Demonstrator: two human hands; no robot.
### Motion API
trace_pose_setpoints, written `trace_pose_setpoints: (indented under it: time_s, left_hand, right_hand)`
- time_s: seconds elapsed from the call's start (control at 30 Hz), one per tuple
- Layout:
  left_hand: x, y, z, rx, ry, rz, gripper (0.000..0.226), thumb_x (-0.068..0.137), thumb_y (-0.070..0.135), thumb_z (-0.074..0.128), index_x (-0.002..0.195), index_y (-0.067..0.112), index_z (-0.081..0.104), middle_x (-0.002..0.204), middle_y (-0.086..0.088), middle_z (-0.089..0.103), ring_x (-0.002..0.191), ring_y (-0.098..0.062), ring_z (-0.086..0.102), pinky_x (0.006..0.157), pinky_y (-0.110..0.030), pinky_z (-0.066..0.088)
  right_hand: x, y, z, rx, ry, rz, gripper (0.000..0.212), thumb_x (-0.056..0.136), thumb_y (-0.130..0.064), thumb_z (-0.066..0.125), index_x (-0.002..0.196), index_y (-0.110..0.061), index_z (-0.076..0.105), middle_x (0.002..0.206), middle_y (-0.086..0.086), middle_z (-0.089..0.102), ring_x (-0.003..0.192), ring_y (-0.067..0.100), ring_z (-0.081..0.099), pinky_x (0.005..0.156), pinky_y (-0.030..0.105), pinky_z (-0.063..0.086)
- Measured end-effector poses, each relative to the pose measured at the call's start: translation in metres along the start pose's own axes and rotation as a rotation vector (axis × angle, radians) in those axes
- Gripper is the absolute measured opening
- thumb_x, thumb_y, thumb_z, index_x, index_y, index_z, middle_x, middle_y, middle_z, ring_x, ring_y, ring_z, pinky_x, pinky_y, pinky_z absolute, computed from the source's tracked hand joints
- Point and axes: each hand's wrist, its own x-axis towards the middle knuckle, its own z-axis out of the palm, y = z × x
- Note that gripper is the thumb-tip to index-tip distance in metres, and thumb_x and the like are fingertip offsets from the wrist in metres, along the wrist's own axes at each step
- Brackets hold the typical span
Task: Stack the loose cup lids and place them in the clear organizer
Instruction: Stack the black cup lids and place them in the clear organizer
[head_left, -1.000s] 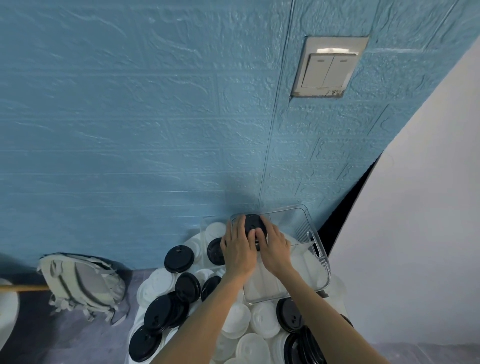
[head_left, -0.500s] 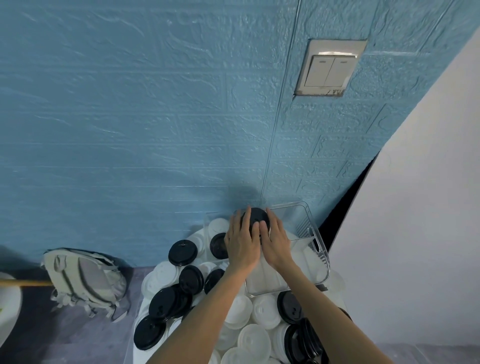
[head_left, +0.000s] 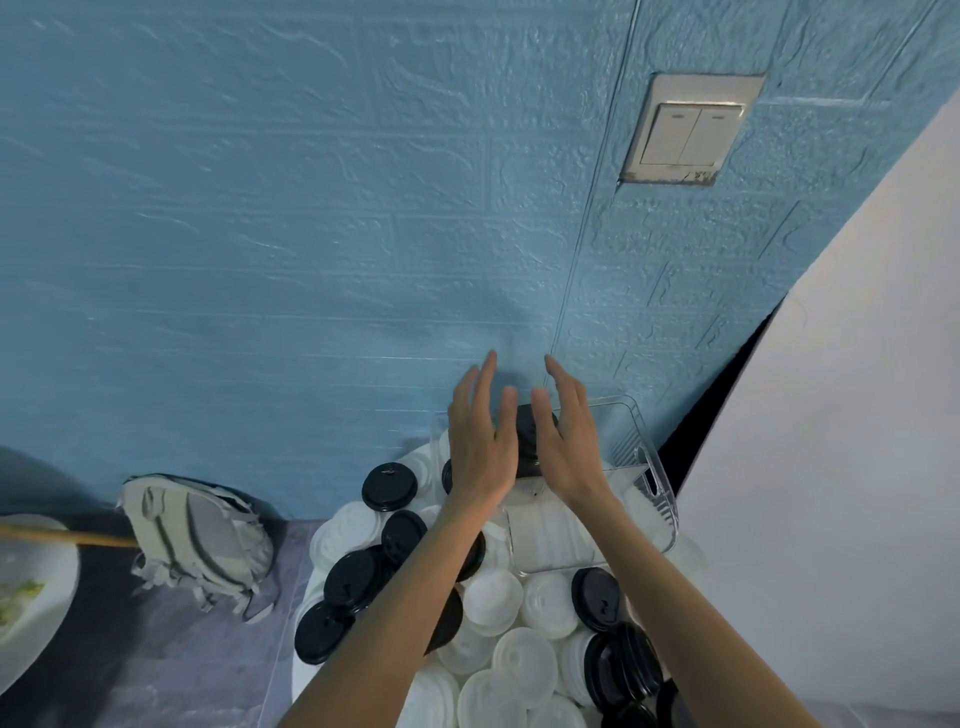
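Black lid stack sits at the clear organizer's far end between my flat, empty left hand and right hand; next I gather loose lids nearby.

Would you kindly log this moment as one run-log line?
left hand: open, beside black lids | right hand: open, other side | black lids: stacked in organizer | loose lids: piled below
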Motion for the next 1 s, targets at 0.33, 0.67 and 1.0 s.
trace_pose_setpoints:
  time_s: [0.33, 0.67, 1.0]
  left_hand:
    - [-0.035, 0.012, -0.066, -0.203, 0.060, 0.022, 0.046, 0.108, 0.044, 0.042, 0.153, 0.043, 0.038, 0.151, 0.011, 0.041, 0.130, 0.001, 0.048, 0.105, -0.020, 0.041]
    - [-0.080, -0.039, -0.082, -0.229, 0.101, 0.132, 0.039, 0.109, 0.042, 0.041, 0.148, 0.045, 0.046, 0.138, 0.011, 0.050, 0.116, 0.009, 0.053, 0.093, -0.006, 0.043]
    - [-0.149, -0.083, -0.080, -0.251, 0.116, 0.295, 0.038, 0.108, 0.048, 0.039, 0.146, 0.048, 0.046, 0.134, 0.013, 0.053, 0.121, -0.001, 0.056, 0.107, -0.035, 0.048]
  right_hand:
    - [-0.043, -0.031, 0.017, 0.166, -0.080, -0.118, 0.041, 0.107, -0.038, 0.044, 0.147, -0.027, 0.049, 0.138, -0.012, 0.056, 0.118, -0.002, 0.056, 0.095, 0.008, 0.043]
    - [-0.090, -0.008, 0.069, 0.195, -0.162, -0.285, 0.041, 0.107, -0.039, 0.046, 0.144, -0.023, 0.051, 0.133, -0.010, 0.060, 0.118, -0.001, 0.060, 0.097, 0.014, 0.047]
    - [-0.154, 0.031, 0.065, 0.107, -0.169, -0.418, 0.041, 0.106, -0.047, 0.045, 0.143, -0.031, 0.050, 0.125, -0.021, 0.058, 0.112, -0.003, 0.060, 0.091, 0.013, 0.045]
